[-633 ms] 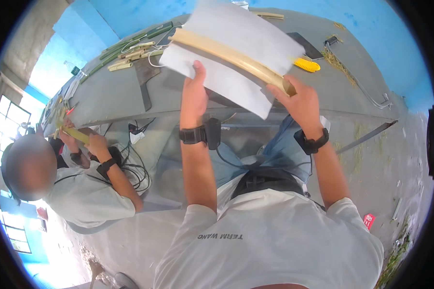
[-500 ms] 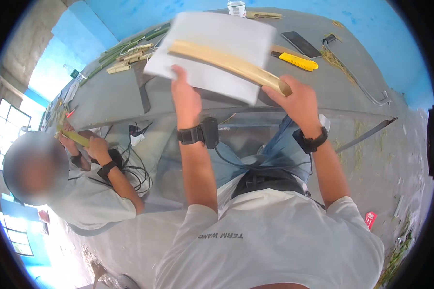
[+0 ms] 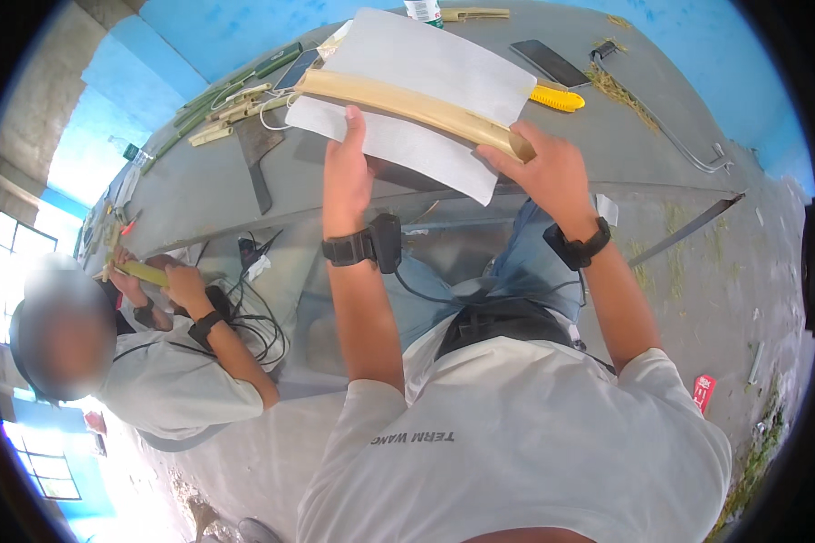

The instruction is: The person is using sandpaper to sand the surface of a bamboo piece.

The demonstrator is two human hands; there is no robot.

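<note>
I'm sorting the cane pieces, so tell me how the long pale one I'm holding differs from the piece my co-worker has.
The pale cane piece is cream-coloured, long and thick, lying on a white sheet; the co-worker's piece is yellow-green, shorter and thinner. Mine is gripped at one end by my right hand, with my left hand on the sheet; theirs is clasped in both hands. Both look stick-shaped.

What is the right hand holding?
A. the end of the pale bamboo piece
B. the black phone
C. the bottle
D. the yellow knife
A: the right hand is closed on the end of the bamboo piece lying across the white sheet, while the yellow knife and the phone lie untouched on the table.
</note>
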